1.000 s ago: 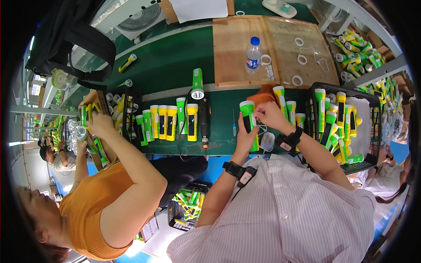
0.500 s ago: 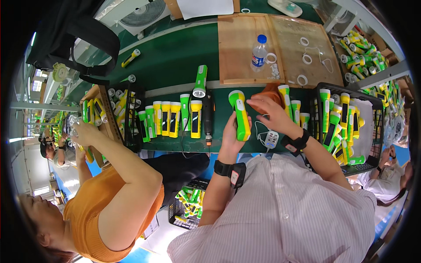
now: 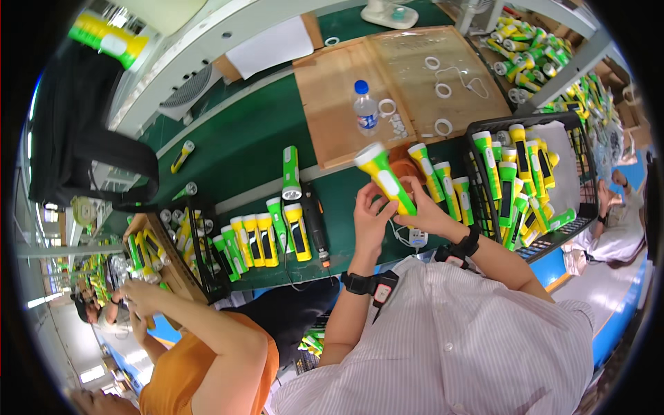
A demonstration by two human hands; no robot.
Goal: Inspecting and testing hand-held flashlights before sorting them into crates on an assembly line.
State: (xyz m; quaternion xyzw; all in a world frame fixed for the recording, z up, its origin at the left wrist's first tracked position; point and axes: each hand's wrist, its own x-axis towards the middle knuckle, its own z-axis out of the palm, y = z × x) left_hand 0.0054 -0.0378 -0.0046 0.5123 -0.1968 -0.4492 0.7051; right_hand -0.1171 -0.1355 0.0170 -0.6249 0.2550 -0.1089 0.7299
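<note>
A: Quick Q, what're your hands doing rn?

B: My L hand (image 3: 372,220) is curling part-closed round the lower end of a green & yellow torch (image 3: 386,181). My R hand (image 3: 427,213) is hovering half-curled at the same end; can't tell if it's gripping too.

A: Where's the torch, exactly?

B: I'm holding it tilted above the front of the green desk (image 3: 344,235), white head pointing up & to the L. Its long white panel is facing me.

A: Any writing on it?

B: Can't make any out. The clear bottle (image 3: 364,104) w/ the blue cap is showing a blue-&-white label (image 3: 368,122), print too sm. & blurred to read. It's standing on the wooden board (image 3: 332,90).

A: What's nearby?

B: White multi-port box (image 3: 418,238) w/ its cable is lying just beside my R hand. Orange cloth (image 3: 403,163) is showing behind the torch. Over on my L, a black power driver (image 3: 317,228) is lying next to a row of torches (image 3: 257,240), several w/ dark panels facing me.

A: & on your R?

B: More torches are filling a black crate (image 3: 585,169), most w/ white heads up.
</note>
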